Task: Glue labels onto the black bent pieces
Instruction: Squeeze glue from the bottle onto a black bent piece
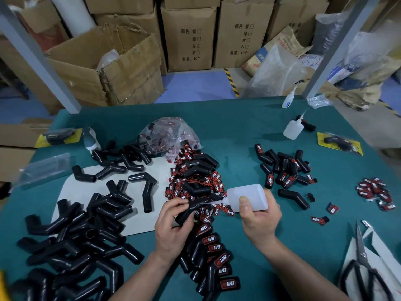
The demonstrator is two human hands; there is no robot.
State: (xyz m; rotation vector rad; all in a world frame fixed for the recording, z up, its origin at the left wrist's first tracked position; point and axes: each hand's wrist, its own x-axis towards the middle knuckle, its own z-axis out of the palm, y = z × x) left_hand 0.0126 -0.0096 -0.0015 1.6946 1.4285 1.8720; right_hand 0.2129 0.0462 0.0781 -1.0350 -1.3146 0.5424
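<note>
My left hand [173, 222] holds one black bent piece [191, 209] above the table's middle, fingers curled round it. My right hand [258, 216] grips a white squeeze glue bottle [249, 197], tipped sideways with its thin nozzle [217, 202] touching the upper face of that piece. Under and behind the hands lies a heap of red and black "TAPER" labels [195, 183]. Bent pieces with labels on them [214, 263] lie in a row between my forearms. A big pile of bare black bent pieces [71, 240] covers the left side.
A second group of labelled pieces [284, 168] and loose labels [373, 190] lie right. Scissors [362, 263] lie on white card at the lower right. Two more glue bottles [293, 128] [288, 98] stand at the back right. A plastic bag of labels [169, 135] sits mid-table. Cardboard boxes [108, 66] stand behind.
</note>
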